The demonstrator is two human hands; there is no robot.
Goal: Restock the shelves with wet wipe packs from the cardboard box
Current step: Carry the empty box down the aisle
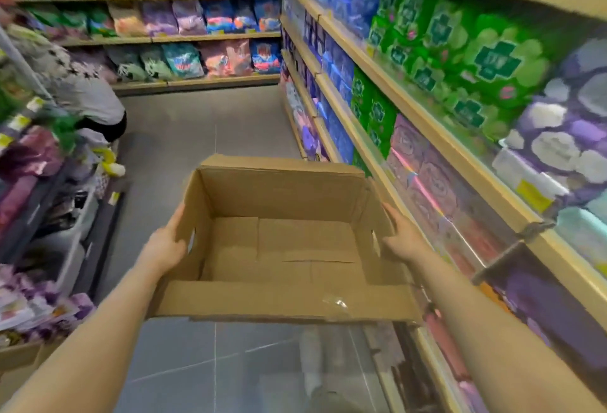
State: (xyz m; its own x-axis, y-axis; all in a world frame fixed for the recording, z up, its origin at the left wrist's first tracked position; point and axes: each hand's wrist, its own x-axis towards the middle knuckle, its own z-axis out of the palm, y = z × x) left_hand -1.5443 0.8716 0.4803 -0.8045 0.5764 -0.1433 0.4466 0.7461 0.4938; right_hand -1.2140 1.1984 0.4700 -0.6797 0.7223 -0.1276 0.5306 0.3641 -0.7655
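I carry an open cardboard box [279, 248] in front of me above the aisle floor. Its inside shows only bare cardboard, with no packs in it. My left hand [166, 241] grips the box's left wall, thumb over the rim. My right hand [402, 238] grips the right wall the same way. The shelves on my right [410, 107] are packed with purple, green and blue wipe packs [486, 61].
A person in a grey top [88, 100] crouches at the left shelving beside a white bin [69, 241]. More packs fill the far shelves [203, 38] and a low display at the left [36, 310]. Grey floor [197, 130] runs between the shelves.
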